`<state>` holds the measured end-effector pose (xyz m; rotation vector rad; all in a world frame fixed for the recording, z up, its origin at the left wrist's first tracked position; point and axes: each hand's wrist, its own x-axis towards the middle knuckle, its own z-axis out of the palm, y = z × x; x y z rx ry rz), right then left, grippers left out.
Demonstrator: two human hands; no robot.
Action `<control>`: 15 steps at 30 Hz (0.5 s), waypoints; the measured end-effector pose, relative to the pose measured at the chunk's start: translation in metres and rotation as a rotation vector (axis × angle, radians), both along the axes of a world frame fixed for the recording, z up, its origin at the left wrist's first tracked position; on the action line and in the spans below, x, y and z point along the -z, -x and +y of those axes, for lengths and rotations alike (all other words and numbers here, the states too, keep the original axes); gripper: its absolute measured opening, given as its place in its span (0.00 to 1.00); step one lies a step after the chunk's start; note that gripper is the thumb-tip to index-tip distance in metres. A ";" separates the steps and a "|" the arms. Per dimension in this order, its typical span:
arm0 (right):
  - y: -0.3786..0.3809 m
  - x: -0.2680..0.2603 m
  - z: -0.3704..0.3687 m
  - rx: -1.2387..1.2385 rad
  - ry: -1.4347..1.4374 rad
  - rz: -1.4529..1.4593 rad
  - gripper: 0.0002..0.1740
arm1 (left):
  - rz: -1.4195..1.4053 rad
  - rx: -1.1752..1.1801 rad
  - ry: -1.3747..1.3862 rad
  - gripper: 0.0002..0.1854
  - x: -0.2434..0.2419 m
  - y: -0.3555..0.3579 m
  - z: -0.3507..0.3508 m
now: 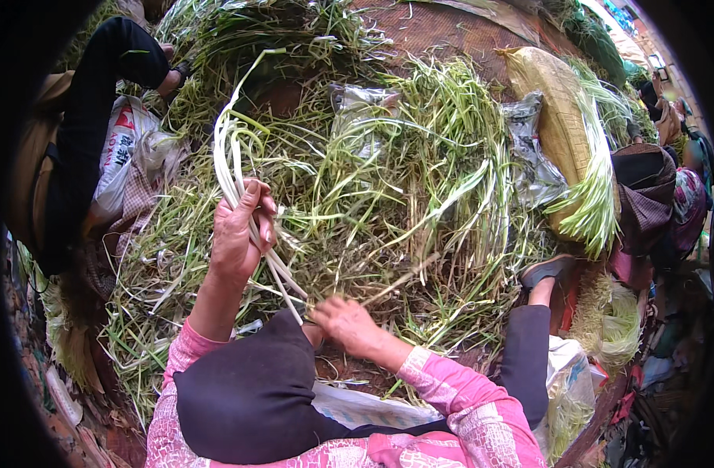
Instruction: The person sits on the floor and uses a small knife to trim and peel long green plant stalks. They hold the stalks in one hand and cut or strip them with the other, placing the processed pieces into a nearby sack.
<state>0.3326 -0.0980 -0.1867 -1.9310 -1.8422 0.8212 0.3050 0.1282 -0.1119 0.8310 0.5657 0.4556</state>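
My left hand [240, 228] is raised and closed around several long, pale vegetable stalks [227, 158]. Their greenish tops bend over above the fist, and their white lower ends [284, 281] slant down to the right. Close to those ends is my right hand [345, 322], blurred, with its fingers drawn together. A dry, brownish strand [401, 281], also blurred, sticks out from it to the upper right. Below both hands lies a wide litter of loose green leaves and withered stalks [345, 234]. My bent knee [246, 386] is beneath the left forearm.
At the right, a long yellow woven sack [544, 111] carries a bundle of pale stalks [594, 216]. Plastic bags lie left [126, 146] and right [532, 152]. A person's dark-clad leg [100, 105] is at the left. Another person [655, 193] sits far right. Greens are heaped [257, 47] at the back.
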 end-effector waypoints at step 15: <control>-0.175 0.065 -0.054 1.375 0.069 0.167 0.17 | 0.086 -0.003 0.043 0.10 0.007 0.007 -0.007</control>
